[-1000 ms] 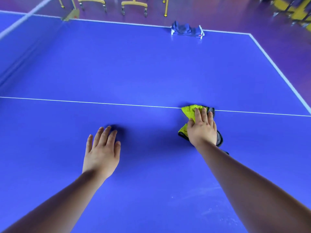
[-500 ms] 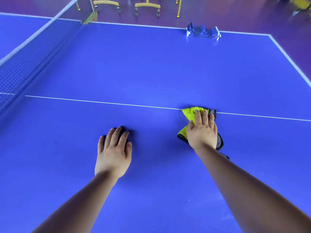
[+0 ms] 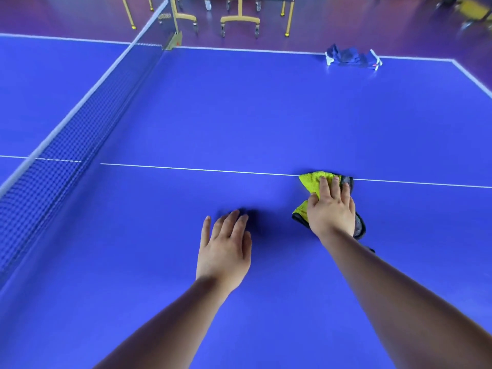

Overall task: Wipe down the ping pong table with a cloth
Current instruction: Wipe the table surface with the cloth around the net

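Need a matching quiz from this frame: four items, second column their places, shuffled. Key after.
Column 1
1. yellow cloth
2. left hand
3. net
4. dark blue bundle

Column 2
A. at the far edge of the table
B. under the right hand, on the white line
C. stretched across the table, on the left
D. palm down, holding nothing, left of the cloth

Pairs: 1-B, 2-D, 3-C, 4-A
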### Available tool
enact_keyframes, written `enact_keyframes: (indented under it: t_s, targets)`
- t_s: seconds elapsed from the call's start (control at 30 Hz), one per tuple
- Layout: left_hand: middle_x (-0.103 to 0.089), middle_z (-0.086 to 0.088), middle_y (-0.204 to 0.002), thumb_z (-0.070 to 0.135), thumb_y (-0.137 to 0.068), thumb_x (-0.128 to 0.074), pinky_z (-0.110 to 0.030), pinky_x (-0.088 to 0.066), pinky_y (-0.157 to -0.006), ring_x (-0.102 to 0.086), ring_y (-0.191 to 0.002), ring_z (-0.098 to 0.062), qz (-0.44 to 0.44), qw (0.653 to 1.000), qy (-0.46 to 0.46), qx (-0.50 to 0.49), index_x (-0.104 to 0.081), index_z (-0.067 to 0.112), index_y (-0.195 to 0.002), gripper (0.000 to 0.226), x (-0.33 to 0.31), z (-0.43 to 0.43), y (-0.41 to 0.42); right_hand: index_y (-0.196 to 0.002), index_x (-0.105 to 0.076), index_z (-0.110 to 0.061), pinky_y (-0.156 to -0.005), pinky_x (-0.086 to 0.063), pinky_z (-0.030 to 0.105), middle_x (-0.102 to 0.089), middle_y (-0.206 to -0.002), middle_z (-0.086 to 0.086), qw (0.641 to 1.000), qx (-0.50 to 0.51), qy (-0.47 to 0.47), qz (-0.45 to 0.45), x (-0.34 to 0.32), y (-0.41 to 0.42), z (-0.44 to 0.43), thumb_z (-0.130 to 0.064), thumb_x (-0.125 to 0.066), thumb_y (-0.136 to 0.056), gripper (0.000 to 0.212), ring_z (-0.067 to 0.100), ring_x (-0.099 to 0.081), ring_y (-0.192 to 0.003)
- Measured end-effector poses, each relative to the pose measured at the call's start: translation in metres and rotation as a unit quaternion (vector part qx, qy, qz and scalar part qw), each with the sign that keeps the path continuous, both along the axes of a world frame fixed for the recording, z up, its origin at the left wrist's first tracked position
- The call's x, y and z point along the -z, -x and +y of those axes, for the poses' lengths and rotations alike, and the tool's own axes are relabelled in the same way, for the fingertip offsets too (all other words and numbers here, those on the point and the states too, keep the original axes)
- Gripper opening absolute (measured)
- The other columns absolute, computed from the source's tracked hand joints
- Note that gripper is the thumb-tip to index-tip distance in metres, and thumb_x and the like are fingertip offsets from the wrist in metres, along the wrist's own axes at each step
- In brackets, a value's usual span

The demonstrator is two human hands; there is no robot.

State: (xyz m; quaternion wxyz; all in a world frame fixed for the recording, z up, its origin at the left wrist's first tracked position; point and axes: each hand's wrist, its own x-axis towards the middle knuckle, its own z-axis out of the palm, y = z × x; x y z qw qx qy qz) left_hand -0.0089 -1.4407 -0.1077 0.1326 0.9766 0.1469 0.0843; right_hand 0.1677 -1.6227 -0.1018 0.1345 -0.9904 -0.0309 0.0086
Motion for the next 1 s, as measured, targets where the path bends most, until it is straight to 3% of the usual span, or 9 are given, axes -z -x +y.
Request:
enact_keyframes:
  t_s: [0.13,0.4,0.6,0.77,1.0]
  targets:
    - [-0.047,-0.002,-0.153,0.037,-0.101,-0.023,-0.048,-0.009,-0.122,-0.034,-0.146,-0.023,0.022,0.998,-0.049,-0.025,-0.053,0.018,-0.142,0.055,0.003,0.102,0.045,-0.16,-0.017,-0.027,-0.124,-0.01,0.043,-0.009,-0.168,0.002,1.0,-0.01,-0.001,-0.001,0.003,0.027,0.074,-0.038,-0.03,-0.103,0.06,0.026,-0.002,-0.155]
    - [-0.041,-0.004,-0.157,0.04,-0.1,-0.019,-0.047,-0.004,-0.123,-0.024,-0.151,-0.024,0.048,0.99,-0.049,-0.121,-0.052,0.017,-0.144,0.06,0.003,0.231,0.121,-0.16,-0.013,-0.026,-0.124,-0.009,0.043,-0.006,-0.169,0.002,0.998,-0.07,0.008,0.003,0.004,0.073,0.223,-0.037,-0.028,-0.103,0.061,0.027,0.0,-0.155]
    - [-0.046,-0.006,-0.152,0.034,-0.1,-0.029,-0.054,-0.02,-0.12,-0.034,-0.147,-0.028,0.035,0.99,-0.048,-0.129,-0.056,0.015,-0.139,0.051,0.016,0.248,0.169,-0.158,-0.021,-0.024,-0.123,-0.012,0.045,-0.013,-0.167,0.005,0.99,-0.143,-0.009,-0.007,0.005,0.114,0.331,-0.035,-0.036,-0.102,0.059,0.031,-0.005,-0.154]
    - [-0.05,-0.008,-0.148,0.029,-0.102,-0.03,-0.048,-0.027,-0.118,-0.042,-0.141,-0.028,-0.021,0.991,-0.025,-0.131,-0.056,0.007,-0.138,0.05,0.023,0.246,0.176,-0.158,-0.024,-0.025,-0.123,-0.012,0.045,-0.015,-0.167,0.005,0.983,-0.184,-0.005,-0.016,0.01,0.129,0.393,-0.036,-0.038,-0.102,0.059,0.032,-0.007,-0.154]
    - [-0.041,-0.013,-0.151,0.036,-0.104,-0.026,-0.049,-0.036,-0.116,-0.036,-0.144,-0.034,-0.055,0.98,0.045,-0.184,-0.039,0.005,-0.148,0.055,0.019,0.243,0.176,-0.157,-0.023,-0.025,-0.123,-0.011,0.045,-0.013,-0.167,0.006,0.969,-0.244,-0.006,-0.018,0.012,0.146,0.456,-0.037,-0.037,-0.102,0.059,0.032,-0.005,-0.154]
